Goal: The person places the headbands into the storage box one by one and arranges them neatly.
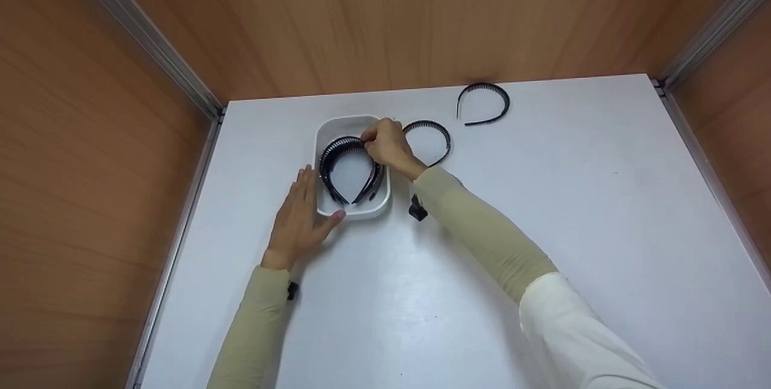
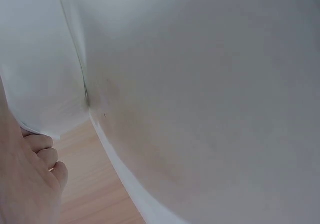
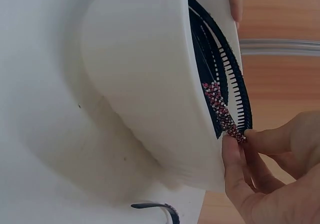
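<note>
A white plastic container (image 1: 361,215) holds several black toothed headbands (image 1: 326,167) stacked together. My right hand (image 1: 389,143) reaches over its right rim and pinches a headband between thumb and fingertips. In the right wrist view that headband (image 3: 221,111) has a band of red, white and dark speckles, and it lies against the black ones inside. My left hand (image 1: 295,224) rests against the container's left side with fingers straight, its thumb spread along the front edge. In the left wrist view the fingertips (image 2: 59,174) show beside the white wall.
One black headband (image 1: 448,138) lies on the white table (image 1: 578,208) just right of the container, partly covered by my right wrist. Another headband (image 1: 506,100) lies farther back near the wooden rear wall (image 1: 385,21). Wooden panels stand at both sides.
</note>
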A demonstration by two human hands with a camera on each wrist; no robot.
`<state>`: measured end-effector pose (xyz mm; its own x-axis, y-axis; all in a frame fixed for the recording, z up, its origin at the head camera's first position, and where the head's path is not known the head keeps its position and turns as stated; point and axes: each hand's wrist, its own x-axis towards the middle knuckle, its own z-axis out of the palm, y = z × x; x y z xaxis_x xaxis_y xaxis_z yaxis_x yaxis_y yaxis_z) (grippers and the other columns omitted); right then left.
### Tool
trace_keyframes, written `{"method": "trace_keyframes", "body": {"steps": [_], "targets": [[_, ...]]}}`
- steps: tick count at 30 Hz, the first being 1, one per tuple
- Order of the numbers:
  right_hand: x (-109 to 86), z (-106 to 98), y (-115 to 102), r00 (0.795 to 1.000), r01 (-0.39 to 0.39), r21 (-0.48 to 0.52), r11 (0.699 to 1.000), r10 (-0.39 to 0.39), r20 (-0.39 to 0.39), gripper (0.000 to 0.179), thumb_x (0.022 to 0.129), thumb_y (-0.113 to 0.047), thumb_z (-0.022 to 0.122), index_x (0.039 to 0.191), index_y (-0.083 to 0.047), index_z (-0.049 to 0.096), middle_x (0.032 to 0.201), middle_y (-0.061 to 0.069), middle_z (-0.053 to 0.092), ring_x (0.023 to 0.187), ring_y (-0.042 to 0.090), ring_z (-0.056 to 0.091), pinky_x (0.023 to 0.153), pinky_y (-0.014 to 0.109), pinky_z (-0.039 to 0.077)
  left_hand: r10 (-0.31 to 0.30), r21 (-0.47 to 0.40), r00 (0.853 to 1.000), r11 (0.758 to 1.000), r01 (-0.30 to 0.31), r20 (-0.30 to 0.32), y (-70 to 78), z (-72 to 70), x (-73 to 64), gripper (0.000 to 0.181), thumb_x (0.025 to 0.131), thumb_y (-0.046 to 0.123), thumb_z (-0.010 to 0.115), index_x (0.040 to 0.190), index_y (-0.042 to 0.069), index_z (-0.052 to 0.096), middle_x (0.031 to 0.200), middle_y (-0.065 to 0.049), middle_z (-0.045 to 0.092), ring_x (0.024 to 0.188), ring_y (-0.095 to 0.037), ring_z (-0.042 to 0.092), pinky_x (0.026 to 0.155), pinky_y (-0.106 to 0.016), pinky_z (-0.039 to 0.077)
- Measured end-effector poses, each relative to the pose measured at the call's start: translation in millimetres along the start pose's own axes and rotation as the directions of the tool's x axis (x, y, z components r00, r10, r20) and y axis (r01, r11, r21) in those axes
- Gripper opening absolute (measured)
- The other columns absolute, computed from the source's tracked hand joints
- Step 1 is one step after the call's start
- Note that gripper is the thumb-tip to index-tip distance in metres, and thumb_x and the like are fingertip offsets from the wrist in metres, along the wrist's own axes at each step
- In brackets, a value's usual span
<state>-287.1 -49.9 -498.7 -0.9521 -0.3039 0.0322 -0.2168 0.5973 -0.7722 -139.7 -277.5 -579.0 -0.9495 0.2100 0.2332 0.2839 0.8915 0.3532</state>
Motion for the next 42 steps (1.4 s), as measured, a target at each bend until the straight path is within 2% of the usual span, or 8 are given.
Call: {"method": "trace_keyframes", "body": {"steps": [9,17,21,28,34,42], "targets": [[-1.2,1,0,1.0,0.003,-0.037,0.999,-0.003,0.007,0.022,0.094,0.001,0.068,0.11,0.0,0.084,0.112,0.014,0.081,0.111,0.025,0.074,0.095,0.037,0.062,-0.005,-0.014,1.0,1.0,0.005,0.018,0.0,0.3,0.1,0.111,0.099,0.065,0.063,0.168,-0.006,0.012,0.176,-0.028,0.017,0.165,-0.039,0.017,0.135,-0.051,0.018],[-1.9,1,-1,0.999,0.009,-0.047,0.999,-0.008,0.035,0.021,0.097,0.0,0.067,0.11,0.002,0.083,0.11,0.015,0.081,0.104,0.024,0.073,0.09,0.036,0.063,-0.018,0.003,0.999,1.0,0.018,0.048,-0.1,-1.3,0.1,0.111,0.1,0.064,0.063,0.169,-0.006,0.01,0.176,-0.027,0.014,0.166,-0.037,0.014,0.136,-0.046,0.016],[-2.6,0,-2,0.999,0.008,-0.049,0.999,-0.006,0.045,0.023,0.096,0.001,0.065,0.112,0.002,0.082,0.112,0.015,0.08,0.107,0.025,0.073,0.093,0.037,0.063,-0.022,-0.002,0.998,1.0,0.022,0.059,-0.5,-2.1,0.5,0.111,0.101,0.064,0.062,0.169,-0.005,0.009,0.176,-0.027,0.013,0.166,-0.037,0.012,0.137,-0.046,0.015],[-1.9,-2,-1,0.999,0.018,-0.042,0.999,-0.016,0.035,0.027,0.096,0.002,0.064,0.117,0.003,0.08,0.119,0.016,0.079,0.118,0.029,0.072,0.102,0.038,0.06,-0.001,0.003,0.999,1.0,0.001,0.033,-1.7,-1.7,0.2,0.111,0.1,0.064,0.063,0.168,-0.006,0.012,0.176,-0.028,0.015,0.166,-0.039,0.014,0.136,-0.048,0.016],[-5.4,-6,4,0.998,0.06,0.005,0.998,-0.06,0.023,0.026,0.096,0.003,0.064,0.117,0.006,0.079,0.115,0.019,0.079,0.112,0.029,0.074,0.094,0.039,0.064,0.022,-0.008,1.0,1.0,-0.022,0.002,-3.2,-1.1,0.2,0.109,0.099,0.061,0.065,0.168,-0.007,0.015,0.176,-0.027,0.017,0.166,-0.039,0.015,0.135,-0.052,0.019],[-8.2,-17,6,0.999,0.044,0.025,0.999,-0.045,0.027,0.027,0.096,0.001,0.064,0.118,0.006,0.078,0.115,0.019,0.079,0.109,0.028,0.075,0.092,0.036,0.064,0.013,-0.015,1.0,1.0,-0.013,0.009,-4.3,-1.4,-0.9,0.109,0.099,0.06,0.065,0.168,-0.006,0.014,0.175,-0.028,0.019,0.165,-0.039,0.016,0.136,-0.05,0.019]]}}
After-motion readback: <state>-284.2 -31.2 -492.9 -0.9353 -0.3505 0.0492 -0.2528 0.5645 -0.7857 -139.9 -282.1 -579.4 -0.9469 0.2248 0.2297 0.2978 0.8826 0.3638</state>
